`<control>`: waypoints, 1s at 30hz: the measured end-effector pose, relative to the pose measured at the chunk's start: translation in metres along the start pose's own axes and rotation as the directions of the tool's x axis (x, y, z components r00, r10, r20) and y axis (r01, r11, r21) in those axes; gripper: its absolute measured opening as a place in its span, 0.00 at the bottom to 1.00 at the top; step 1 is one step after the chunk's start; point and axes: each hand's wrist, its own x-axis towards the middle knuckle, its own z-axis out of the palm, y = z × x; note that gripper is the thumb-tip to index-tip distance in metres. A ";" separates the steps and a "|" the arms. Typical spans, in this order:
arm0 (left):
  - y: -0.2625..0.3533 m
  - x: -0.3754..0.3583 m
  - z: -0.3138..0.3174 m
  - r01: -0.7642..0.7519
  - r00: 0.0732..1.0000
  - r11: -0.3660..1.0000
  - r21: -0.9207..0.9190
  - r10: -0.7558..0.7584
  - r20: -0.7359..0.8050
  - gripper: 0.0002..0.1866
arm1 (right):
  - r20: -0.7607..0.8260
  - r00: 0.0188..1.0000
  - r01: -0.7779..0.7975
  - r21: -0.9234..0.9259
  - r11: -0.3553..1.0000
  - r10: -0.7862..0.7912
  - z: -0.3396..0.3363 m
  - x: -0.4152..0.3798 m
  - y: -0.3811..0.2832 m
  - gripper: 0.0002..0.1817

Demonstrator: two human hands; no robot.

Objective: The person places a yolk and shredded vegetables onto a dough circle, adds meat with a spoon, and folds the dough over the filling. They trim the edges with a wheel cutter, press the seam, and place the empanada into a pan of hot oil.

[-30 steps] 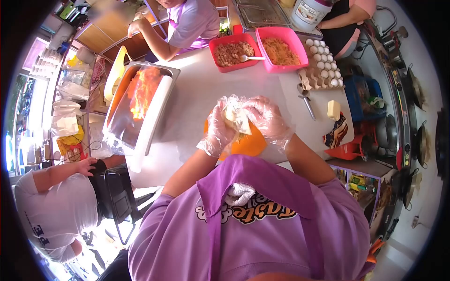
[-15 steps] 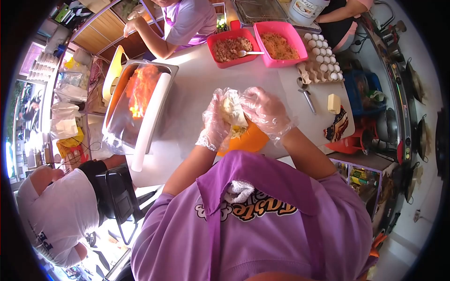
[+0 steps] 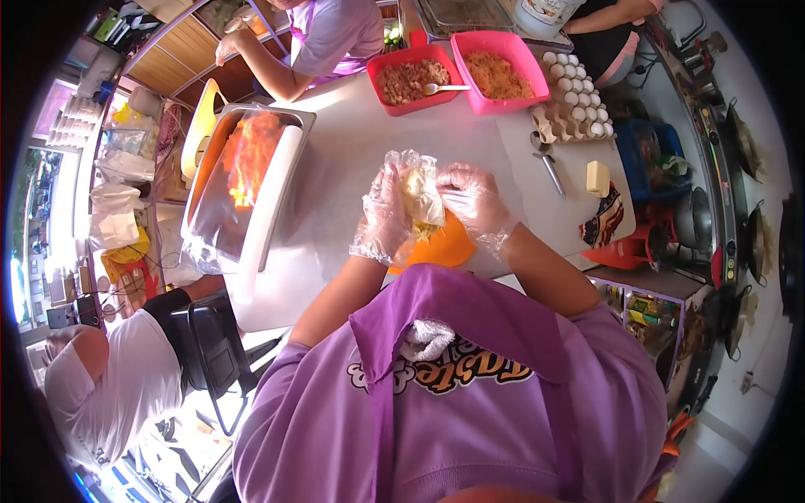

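right hand (image 3: 473,199) (gloved) has curled tighter beside the plastic wrap (image 3: 422,194).

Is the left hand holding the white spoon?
No, the left hand holds a pale bundle, and the white spoon lies in the red tub.

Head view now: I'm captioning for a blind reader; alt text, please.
Plastic-gloved left hand and right hand hold a small pale bundle near an orange container. Beyond, on a white table: a red tub, a pink tub and an egg tray.
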 end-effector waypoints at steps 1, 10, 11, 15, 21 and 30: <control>0.001 0.000 0.002 -0.044 0.998 0.998 0.053 0.042 0.038 0.35 | 0.001 1.000 -0.006 0.002 1.000 0.006 0.000 0.001 0.002 0.10; 0.001 0.011 -0.014 -0.034 0.999 0.999 -0.018 0.034 -0.018 0.25 | -0.043 0.992 0.108 -0.153 0.982 -0.116 0.000 0.003 0.005 0.09; -0.002 0.011 -0.012 -0.050 0.998 0.999 -0.017 0.049 -0.031 0.25 | -0.023 0.998 0.056 -0.101 0.993 -0.059 -0.001 0.003 0.005 0.09; -0.002 -0.002 -0.001 -0.086 0.996 0.996 -0.010 0.086 0.009 0.25 | 0.062 0.995 -0.055 -0.284 0.957 0.075 -0.006 0.006 0.006 0.08; 0.004 -0.029 0.001 -0.284 0.927 0.595 0.752 0.370 0.057 0.21 | 0.225 0.857 -0.511 0.488 0.707 0.464 0.018 0.006 0.007 0.20; 0.019 -0.032 0.001 -0.239 0.971 0.835 0.497 0.189 0.149 0.16 | 0.197 0.948 -0.317 0.517 0.795 0.250 0.039 0.001 -0.034 0.22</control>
